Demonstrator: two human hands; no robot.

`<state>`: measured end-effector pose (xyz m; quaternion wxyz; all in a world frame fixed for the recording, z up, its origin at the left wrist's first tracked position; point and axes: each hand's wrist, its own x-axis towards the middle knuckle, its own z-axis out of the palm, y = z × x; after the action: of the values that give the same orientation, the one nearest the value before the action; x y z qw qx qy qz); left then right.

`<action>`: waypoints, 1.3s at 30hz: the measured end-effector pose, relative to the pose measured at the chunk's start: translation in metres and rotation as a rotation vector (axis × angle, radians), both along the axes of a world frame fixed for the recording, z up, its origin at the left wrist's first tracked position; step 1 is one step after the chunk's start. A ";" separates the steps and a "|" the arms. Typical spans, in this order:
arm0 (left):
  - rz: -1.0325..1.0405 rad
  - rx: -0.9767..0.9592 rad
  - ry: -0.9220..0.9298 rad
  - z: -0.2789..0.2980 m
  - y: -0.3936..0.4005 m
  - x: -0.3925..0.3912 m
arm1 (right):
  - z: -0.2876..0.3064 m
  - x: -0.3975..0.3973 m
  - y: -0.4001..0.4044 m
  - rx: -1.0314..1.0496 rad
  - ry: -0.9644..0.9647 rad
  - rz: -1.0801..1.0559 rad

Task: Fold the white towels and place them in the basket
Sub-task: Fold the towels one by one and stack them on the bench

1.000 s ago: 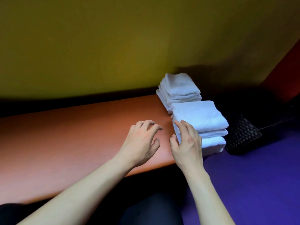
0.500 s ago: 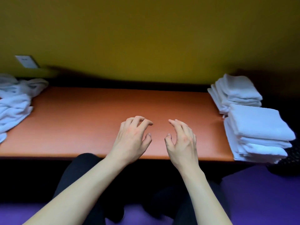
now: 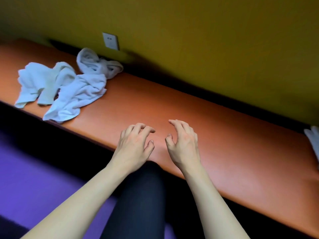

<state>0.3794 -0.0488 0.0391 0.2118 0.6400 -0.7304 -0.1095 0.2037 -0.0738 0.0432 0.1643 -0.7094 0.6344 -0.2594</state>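
From my remote seat, I see a heap of crumpled white towels point(image 3: 60, 88) lying unfolded at the far left of the orange bench point(image 3: 224, 135), one rumpled piece at the back close to the yellow wall point(image 3: 189, 31) and just below a pale wall socket point(image 3: 110, 40). Moving right, a bare stretch of the bench separates that heap from my hands, which are well apart from it. My left hand point(image 3: 133, 147) hangs over the near edge of the bench with its fingers point(image 3: 145, 128) loosely curled and slightly spread, holding nothing; whether the tips touch the surface I cannot tell. Just beside it, with a small gap between the thumbs, my right hand point(image 3: 183, 145) mirrors the pose, its fingers point(image 3: 177, 124) bent, a little apart and holding nothing. Below the hands, a leg in dark trousers point(image 3: 139, 200) shows between my forearms, over a purple floor point(image 3: 34, 178). At the far right edge of the view, a sliver of white folded towel point(image 3: 313, 140) rests on the end of the bench, mostly cut off by the frame.
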 end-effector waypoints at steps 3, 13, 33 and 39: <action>0.086 0.019 -0.005 -0.016 -0.012 0.040 | -0.012 0.045 -0.030 0.027 0.007 0.083; 0.354 0.075 -0.121 -0.070 -0.100 0.174 | -0.074 0.123 -0.110 0.277 0.236 0.275; 0.283 -0.007 -0.009 -0.089 -0.161 0.197 | -0.095 0.110 -0.124 0.416 0.245 0.365; 0.048 -0.040 0.048 -0.101 -0.114 0.130 | -0.075 0.072 -0.102 0.382 -0.134 0.061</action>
<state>0.5098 -0.1628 -0.0615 0.2449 0.6502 -0.7115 -0.1049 0.2753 -0.1761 -0.0320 0.3453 -0.6655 0.6379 -0.1758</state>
